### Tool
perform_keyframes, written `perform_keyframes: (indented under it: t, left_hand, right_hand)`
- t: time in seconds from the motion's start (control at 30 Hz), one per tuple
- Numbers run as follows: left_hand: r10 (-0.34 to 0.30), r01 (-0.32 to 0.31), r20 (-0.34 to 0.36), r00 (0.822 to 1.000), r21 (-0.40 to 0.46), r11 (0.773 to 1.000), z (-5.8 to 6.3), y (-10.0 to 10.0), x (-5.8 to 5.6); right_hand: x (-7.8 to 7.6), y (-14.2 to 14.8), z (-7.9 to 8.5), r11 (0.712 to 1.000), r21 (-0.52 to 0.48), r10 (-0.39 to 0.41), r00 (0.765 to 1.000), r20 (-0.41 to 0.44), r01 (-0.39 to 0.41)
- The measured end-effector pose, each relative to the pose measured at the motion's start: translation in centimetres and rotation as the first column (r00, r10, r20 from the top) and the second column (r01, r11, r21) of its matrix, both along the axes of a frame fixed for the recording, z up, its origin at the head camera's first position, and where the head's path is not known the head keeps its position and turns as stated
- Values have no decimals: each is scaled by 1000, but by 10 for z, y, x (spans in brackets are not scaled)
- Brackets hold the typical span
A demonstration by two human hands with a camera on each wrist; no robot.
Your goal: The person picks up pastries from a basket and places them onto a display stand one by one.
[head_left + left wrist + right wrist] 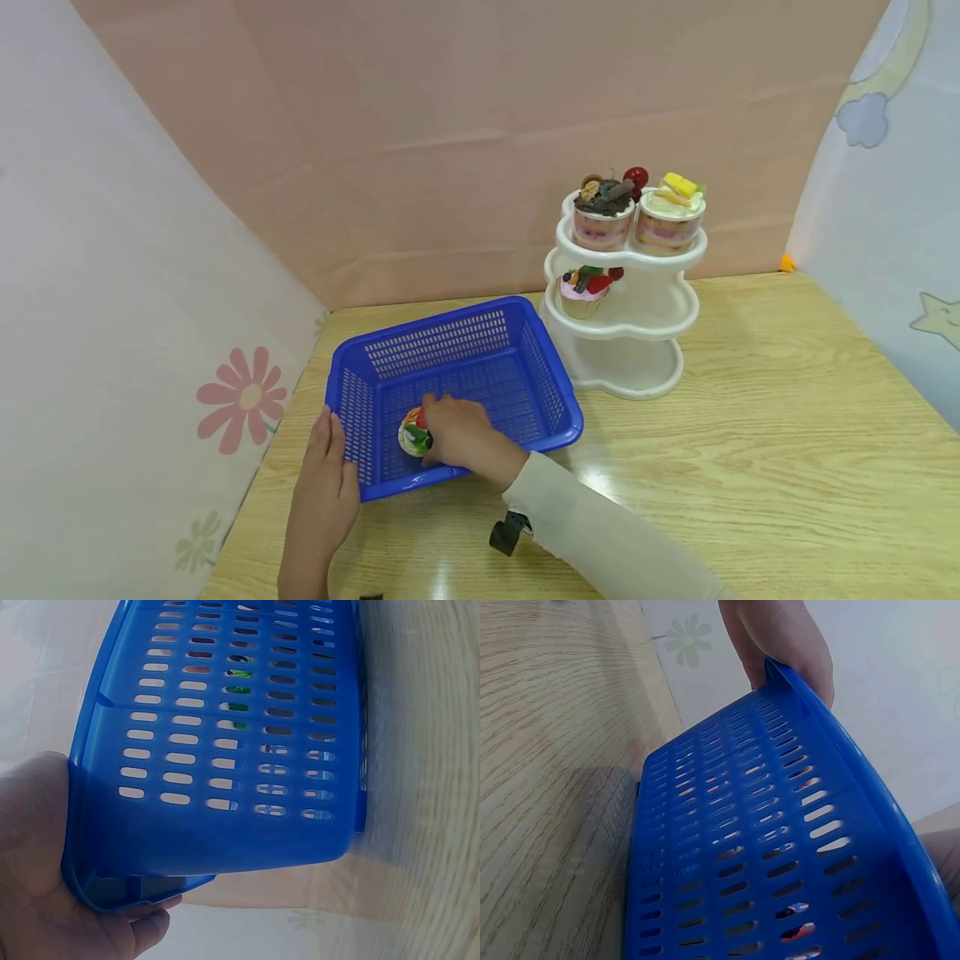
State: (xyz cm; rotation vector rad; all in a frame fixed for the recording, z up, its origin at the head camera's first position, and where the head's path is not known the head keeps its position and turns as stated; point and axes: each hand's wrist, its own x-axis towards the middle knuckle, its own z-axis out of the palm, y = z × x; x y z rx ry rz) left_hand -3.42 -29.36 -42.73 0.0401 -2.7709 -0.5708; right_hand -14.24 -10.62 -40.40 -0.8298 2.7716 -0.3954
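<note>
A blue plastic basket (422, 482) with slotted walls stands tilted a little sideways on the wooden table. At its front left corner my left hand (324, 492) holds the rim, seen also in the left wrist view (45, 855). Inside the basket, my right hand (463, 429) reaches over the front rim and grips a toy cupcake (412, 435) with red, orange and green topping. Fingers and thumb lie at the cupcake's right side, partly covering it. Through the slots in the right wrist view only red and white bits show.
Right of the basket rises a white three-tier stand (630, 392). Its top tier bears a chocolate-topped dessert cup (602, 225) and a yellow-topped dessert cup (670, 221). A pink cupcake (582, 298) sits on the middle tier. Hanging cloth (450, 150) borders the wooden table (765, 467).
</note>
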Motion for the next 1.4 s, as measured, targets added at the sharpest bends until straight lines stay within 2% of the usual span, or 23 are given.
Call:
perform_keyframes:
  t: [0.33, 0.7, 0.93, 1.27, 1.4]
  left_hand:
    - [11, -11, 25, 1000, 6, 1000, 2, 0, 0]
    - [3, -3, -2, 1000, 8, 1000, 0, -1, 0]
    - [2, -2, -4, 1000, 7, 1000, -2, -1, -1]
    - [-12, 12, -48, 999, -6, 1000, 0, 0, -1]
    - [-2, 2, -19, 1000, -3, 1000, 0, 0, -1]
  right_hand:
    - [0, -1, 1, 1000, 18, -9, 1000, -3, 9]
    - [-2, 0, -2, 999, -27, -29, 1000, -11, 28]
    - [-1, 3, -4, 998, -32, -54, 998, -45, 53]
    - [-2, 0, -4, 1000, 19, -10, 1000, -2, 10]
    - [-3, 0, -5, 1000, -2, -11, 1000, -23, 11]
